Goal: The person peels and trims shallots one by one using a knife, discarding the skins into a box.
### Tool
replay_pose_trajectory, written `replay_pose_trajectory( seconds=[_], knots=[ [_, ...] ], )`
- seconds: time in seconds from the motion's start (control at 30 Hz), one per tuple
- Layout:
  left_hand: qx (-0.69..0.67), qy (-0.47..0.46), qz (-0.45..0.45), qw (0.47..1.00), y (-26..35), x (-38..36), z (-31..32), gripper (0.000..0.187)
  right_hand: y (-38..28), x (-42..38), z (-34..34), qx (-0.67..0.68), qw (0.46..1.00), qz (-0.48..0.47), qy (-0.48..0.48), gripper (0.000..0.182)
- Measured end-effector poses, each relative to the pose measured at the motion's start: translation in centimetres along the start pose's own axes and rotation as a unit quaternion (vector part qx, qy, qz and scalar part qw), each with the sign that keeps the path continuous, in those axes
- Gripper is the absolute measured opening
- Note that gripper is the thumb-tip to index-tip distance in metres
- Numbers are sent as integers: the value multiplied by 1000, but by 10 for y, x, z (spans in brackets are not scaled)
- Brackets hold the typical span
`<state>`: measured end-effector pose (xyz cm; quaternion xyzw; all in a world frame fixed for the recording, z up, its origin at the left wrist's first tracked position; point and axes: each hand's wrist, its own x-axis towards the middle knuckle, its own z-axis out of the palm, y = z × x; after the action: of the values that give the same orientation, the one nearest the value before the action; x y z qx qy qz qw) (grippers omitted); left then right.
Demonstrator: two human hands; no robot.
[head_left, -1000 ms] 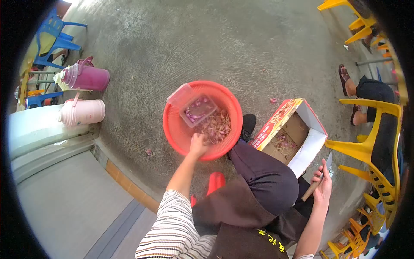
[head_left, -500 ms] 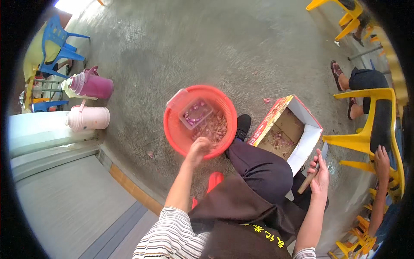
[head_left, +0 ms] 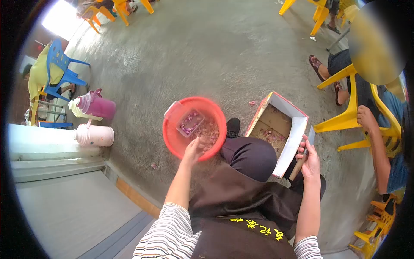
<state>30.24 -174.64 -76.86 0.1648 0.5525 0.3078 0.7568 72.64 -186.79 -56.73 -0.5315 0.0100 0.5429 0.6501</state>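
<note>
The right hand [head_left: 308,160] is wrapped round a knife [head_left: 296,169], blade bare beside the right edge of the box [head_left: 290,144]; a loose swing could catch its cardboard or the person's knee [head_left: 256,157]. The left hand [head_left: 193,150] is curled over the near rim of the basket [head_left: 169,144]; whether it pinches anything, I cannot tell. Knocking the container [head_left: 183,133] inside could spill purple pieces [head_left: 189,126] into the pinkish heap [head_left: 210,134].

Illumination is bright and diffuse. An overexposed white area [head_left: 64,19] lies beyond the far left corner of the concrete floor [head_left: 172,64]; glare extends along that edge. Shadows are soft. Fisheye distortion bends the yellow chair [head_left: 345,122] at the floor's right edge. Vignetting blackens the frame corners. An oval blurred patch [head_left: 375,43] obscures upper-right detail. Contents of the red basket [head_left: 170,136] render soft.
</note>
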Motion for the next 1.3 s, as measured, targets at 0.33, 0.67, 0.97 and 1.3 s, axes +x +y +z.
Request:
replay_pose_trajectory(
  seconds=[0.33,0.67,0.97,1.3],
  knots=[
    [-104,-134,75,983,44,-48,41,33,-3,1,-16,-18,999,-27,19,31],
    [-120,-371,80,917,158,-135,285,25,-53,-19,61,-224,958,-143,-109,16],
    [-6,-448,-38,893,100,-128,421,26,-91,0,55,36,974,-184,-123,21],
    [252,-321,216,887,80,-108,438,20,-100,5,36,-131,947,-285,72,12]
  ],
)
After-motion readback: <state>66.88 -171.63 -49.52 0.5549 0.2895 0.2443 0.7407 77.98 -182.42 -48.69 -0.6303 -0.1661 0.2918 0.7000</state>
